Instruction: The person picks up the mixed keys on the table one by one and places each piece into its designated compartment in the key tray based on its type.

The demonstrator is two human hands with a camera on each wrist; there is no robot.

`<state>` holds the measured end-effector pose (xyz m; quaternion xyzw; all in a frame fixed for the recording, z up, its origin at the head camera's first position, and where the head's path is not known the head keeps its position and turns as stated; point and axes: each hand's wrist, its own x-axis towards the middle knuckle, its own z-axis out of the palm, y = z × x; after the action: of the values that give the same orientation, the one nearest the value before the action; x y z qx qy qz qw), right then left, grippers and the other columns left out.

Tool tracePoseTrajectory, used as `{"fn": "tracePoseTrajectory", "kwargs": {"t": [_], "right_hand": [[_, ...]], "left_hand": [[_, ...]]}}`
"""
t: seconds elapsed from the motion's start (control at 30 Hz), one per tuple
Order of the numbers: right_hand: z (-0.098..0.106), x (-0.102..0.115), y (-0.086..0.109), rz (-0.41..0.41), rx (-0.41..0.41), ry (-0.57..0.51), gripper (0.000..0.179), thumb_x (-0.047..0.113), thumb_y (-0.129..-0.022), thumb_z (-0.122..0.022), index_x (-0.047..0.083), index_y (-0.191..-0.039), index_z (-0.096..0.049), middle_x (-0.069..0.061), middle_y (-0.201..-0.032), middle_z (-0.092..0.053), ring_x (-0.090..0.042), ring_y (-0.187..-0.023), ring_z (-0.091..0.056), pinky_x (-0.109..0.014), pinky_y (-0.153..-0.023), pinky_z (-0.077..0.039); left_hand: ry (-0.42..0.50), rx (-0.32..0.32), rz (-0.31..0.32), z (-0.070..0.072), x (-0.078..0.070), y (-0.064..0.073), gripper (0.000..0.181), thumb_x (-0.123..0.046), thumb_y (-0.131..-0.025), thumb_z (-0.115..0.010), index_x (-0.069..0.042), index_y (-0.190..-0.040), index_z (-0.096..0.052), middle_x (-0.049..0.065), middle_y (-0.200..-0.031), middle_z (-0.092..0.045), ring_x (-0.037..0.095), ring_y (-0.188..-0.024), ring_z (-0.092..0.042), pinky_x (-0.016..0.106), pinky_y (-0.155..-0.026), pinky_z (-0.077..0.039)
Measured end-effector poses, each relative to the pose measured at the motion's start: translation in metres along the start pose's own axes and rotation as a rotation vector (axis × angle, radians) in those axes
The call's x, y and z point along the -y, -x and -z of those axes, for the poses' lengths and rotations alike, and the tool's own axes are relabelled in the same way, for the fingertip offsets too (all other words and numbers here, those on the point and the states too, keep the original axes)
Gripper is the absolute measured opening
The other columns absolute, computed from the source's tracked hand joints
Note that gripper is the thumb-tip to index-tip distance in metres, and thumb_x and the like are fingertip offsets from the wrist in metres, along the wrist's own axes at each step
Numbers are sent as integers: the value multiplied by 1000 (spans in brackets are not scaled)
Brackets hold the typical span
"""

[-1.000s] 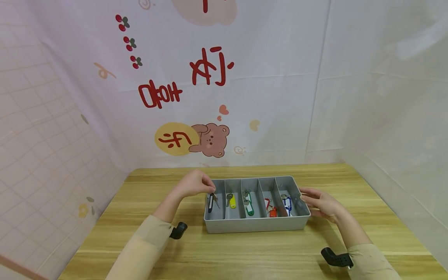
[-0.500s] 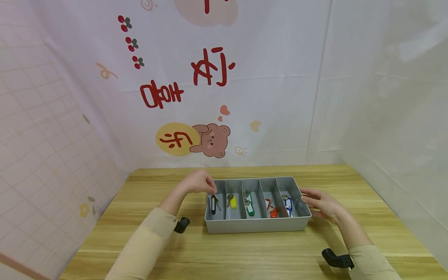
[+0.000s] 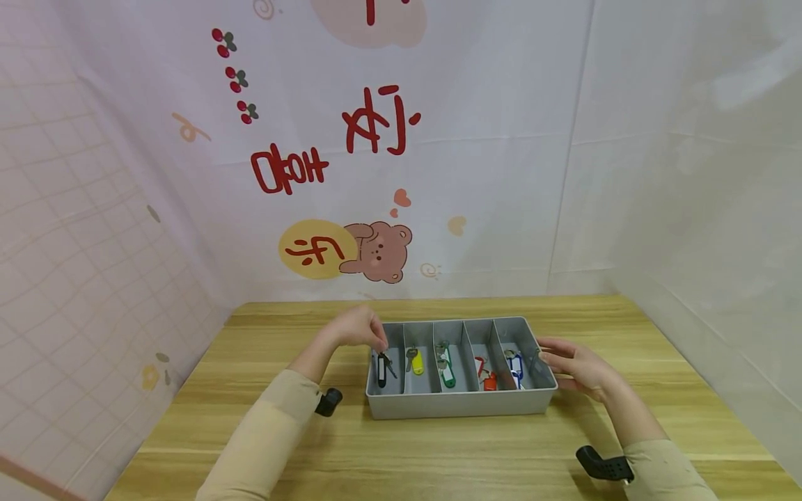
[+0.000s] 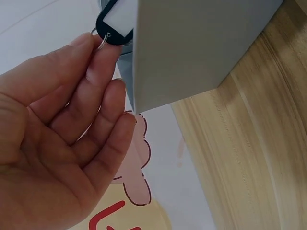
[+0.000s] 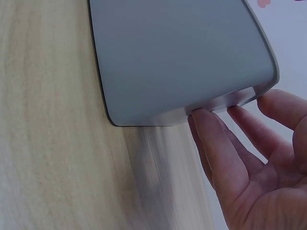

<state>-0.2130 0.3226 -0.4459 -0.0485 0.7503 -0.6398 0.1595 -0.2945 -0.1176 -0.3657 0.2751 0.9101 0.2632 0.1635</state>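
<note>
A long grey divided tray (image 3: 464, 403) lies on the table, with a row of compartments. My left hand (image 3: 356, 327) is over its left end, and in the left wrist view its thumb and fingers pinch the metal ring of a black key tag (image 4: 114, 24). In the head view that key tag (image 3: 381, 372) hangs in the leftmost compartment, with keys (image 3: 390, 365) beside it. Whether they touch the floor cannot be told. My right hand (image 3: 579, 365) holds the tray's right end. Its fingers rest against the outer wall (image 5: 172, 62), and the thumb hooks over the rim.
Rightward along the compartments lie a yellow key tag (image 3: 418, 361), green tags (image 3: 447, 375), red tags (image 3: 490, 380) and blue tags (image 3: 515, 363), with keys. The wooden table (image 3: 451, 452) meets a printed cloth backdrop (image 3: 489, 174) behind and at the sides.
My left hand has shifted slightly right and dipped a little, bringing the black key tag lower in the leftmost compartment. The right hand and the tray stay nearly where they were.
</note>
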Motion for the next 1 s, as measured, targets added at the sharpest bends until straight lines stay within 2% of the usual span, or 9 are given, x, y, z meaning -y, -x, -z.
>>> {"fn": "tracePoseTrajectory", "kwargs": {"t": [0.23, 0.47, 0.63, 0.87, 1.0], "right_hand": [[0, -1, 0, 6, 8, -23, 65, 18, -103, -55, -14, -149, -22, -22, -135, -54, -23, -109, -63, -42, -88, -54], [0, 0, 0, 1, 9, -29, 65, 17, -104, -54, -14, -150, -21, -19, -133, -56, -22, -107, -63, -42, -88, -54], [2, 0, 0, 6, 21, -12, 65, 18, -104, -53, -14, -150, -20, -20, -135, -54, -22, -109, -62, -42, -88, -54], [3, 1, -1, 9, 19, -8, 65, 19, -104, -54, -14, -150, -20, -23, -137, -52, -23, -110, -62, -43, -89, -54], [1, 1, -1, 4, -6, 7, 65, 19, -104, -54, -14, -150, -22, -26, -138, -50, -24, -111, -61, -42, -89, -54]], "left_hand": [[43, -47, 12, -1, 4, 1, 9, -9, -88, -74, -3, -93, -79, 0, -87, -73, 12, -81, -65, 35, -79, -53], [73, -88, -23, -2, 6, 7, 12, -9, -90, -73, -1, -97, -78, 2, -89, -73, 14, -81, -66, 36, -79, -54], [66, -106, -43, -3, 11, 13, 15, -11, -91, -72, -1, -101, -77, 3, -93, -74, 16, -86, -67, 38, -81, -54], [81, -179, -53, -3, 17, 24, 17, -13, -92, -71, 0, -102, -76, 6, -98, -73, 21, -92, -67, 41, -83, -53], [85, -215, -84, -4, 20, 30, 20, -14, -93, -70, 1, -106, -75, 8, -101, -73, 23, -93, -68, 40, -82, -54]]}}
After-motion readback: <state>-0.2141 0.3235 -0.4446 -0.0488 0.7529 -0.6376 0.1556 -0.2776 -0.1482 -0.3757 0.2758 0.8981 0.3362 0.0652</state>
